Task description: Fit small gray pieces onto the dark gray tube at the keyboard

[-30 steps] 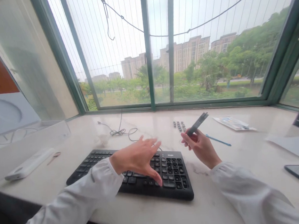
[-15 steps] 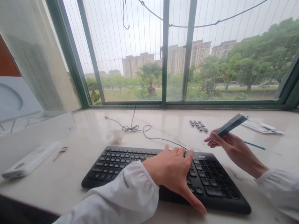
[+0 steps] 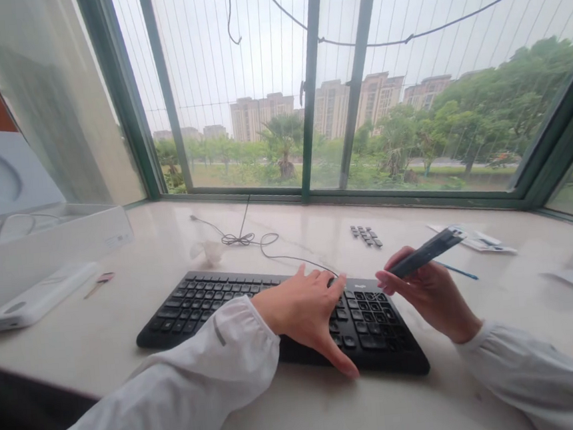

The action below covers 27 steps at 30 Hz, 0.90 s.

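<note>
A black keyboard (image 3: 194,310) lies on the pale tabletop, with several key positions on its number pad (image 3: 374,297) bare of keycaps. My left hand (image 3: 302,310) rests across it just left of the number pad, fingers spread towards the back edge and thumb stretched to the front edge. Above the keyboard's right back corner, my right hand (image 3: 428,289) is closed round a dark, flat keycap puller (image 3: 427,253). It slants up to the right, and its lower end is hidden at my fingertips. Several loose black keycaps (image 3: 366,236) sit in rows behind the keyboard.
The keyboard's cable (image 3: 238,239) lies bundled behind it, near a crumpled translucent piece (image 3: 207,253). On the left are a white box (image 3: 102,231), a white device (image 3: 40,297) and a small pinkish item (image 3: 102,283). A blue stick (image 3: 459,271) and white packaging (image 3: 484,241) lie on the right.
My right hand has come down closer to the number pad with the keycap puller, whose wire end was visible before. My left hand stays on the keyboard. The whole view has shifted a little.
</note>
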### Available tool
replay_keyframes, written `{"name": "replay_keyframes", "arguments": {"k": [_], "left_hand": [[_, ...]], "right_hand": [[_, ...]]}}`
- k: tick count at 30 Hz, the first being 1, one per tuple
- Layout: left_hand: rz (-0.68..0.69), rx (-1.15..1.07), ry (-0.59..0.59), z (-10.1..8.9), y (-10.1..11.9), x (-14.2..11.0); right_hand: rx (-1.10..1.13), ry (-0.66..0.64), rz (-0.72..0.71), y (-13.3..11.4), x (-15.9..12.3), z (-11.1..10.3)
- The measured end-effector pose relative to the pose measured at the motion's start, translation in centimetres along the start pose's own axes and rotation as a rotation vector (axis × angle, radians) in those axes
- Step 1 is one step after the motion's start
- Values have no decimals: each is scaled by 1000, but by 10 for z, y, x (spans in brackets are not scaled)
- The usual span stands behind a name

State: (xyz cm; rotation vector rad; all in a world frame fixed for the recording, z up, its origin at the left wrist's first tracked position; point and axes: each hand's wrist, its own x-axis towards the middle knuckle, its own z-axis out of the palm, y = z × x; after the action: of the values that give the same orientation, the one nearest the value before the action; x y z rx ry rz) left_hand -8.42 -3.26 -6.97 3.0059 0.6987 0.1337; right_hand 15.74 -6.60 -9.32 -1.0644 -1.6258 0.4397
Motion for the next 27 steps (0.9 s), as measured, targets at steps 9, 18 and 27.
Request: {"name": "replay_keyframes", "arguments": {"k": [9,18,27], "left_hand": [[5,-6,-8,1,-1,-4],[-9,5,-21,-2,1,-5],[0,27,-37,0,-3,-6]], "right_hand": [[-45,-93,65,-6,-14,-5],[-214,-139,42,-15,-20,0],[-256,-109,-46,-23,-18,6]]}}
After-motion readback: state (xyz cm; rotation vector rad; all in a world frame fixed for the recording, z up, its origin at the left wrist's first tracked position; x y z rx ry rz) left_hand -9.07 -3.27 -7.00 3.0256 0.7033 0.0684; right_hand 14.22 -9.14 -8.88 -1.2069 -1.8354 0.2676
